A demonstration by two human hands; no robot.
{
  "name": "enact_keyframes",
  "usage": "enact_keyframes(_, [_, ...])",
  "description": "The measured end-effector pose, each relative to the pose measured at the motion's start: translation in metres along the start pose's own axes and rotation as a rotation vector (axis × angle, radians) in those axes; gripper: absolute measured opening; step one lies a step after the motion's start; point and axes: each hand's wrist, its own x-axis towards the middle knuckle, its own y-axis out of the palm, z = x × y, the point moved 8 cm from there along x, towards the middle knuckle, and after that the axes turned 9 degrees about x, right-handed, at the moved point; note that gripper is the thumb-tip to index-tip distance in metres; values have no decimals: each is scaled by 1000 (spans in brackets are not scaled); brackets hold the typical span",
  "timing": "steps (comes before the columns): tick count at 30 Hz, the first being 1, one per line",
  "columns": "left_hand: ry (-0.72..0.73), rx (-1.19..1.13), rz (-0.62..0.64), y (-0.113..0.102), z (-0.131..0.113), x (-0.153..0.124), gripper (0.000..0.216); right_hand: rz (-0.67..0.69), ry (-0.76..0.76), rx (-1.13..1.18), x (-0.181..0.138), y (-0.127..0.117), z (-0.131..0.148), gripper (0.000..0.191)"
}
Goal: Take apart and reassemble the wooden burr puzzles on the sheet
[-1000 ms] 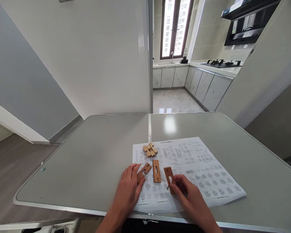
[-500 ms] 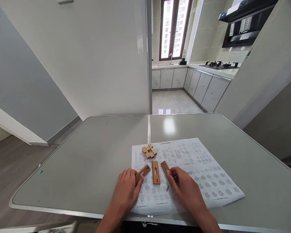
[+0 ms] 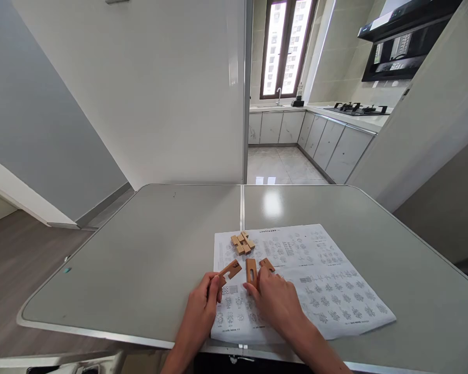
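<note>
My left hand [image 3: 203, 300] is closed on a notched wooden puzzle piece [image 3: 234, 268] marked 3, pinching its near end and keeping it tilted. To its right, my right hand [image 3: 277, 300] has thumb and fingers on either side of a slotted wooden puzzle piece [image 3: 251, 265], hiding its near end. A third wooden puzzle piece [image 3: 267, 264] pokes out beyond my right fingers; its near part is covered. All three lie over or just above a printed diagram sheet [image 3: 354, 306].
Several small pale wooden blocks, interlocked in a cluster [image 3: 242, 243], sit on the sheet's upper left. The grey table [image 3: 140, 270] has a metal seam down its middle. A small green bit [image 3: 67, 270] lies near the left edge.
My right hand has moved left from the third piece to the slotted one and closed on it. My left hand has gone from resting over the notched piece to pinching its end.
</note>
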Motion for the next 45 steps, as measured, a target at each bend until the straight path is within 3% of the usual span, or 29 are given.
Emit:
enact_keyframes(7, [-57, -247, 54, 5, 10, -1, 47, 110, -26, -39, 6, -5, 8, 22])
enact_keyframes(13, [-67, -402, 171, 20, -1, -11, 46, 69, -102, 212, -18, -20, 8, 28])
enact_keyframes(18, [-66, -436, 195, 27, -15, -16, 47, 66, -170, 439, -25, -25, 14, 31])
enact_keyframes(30, [-51, -215, 125, 14, -21, -17, 46, -239, -435, 114, -27, -36, 16, 28])
enact_keyframes(39, [-62, -291, 168, 27, -26, -9, 46, -339, -511, -16, -32, -36, 22, 32])
enact_keyframes(45, [-82, -289, 114, 31, -30, -7, 45, -418, -525, -21, -40, -44, 29, 30])
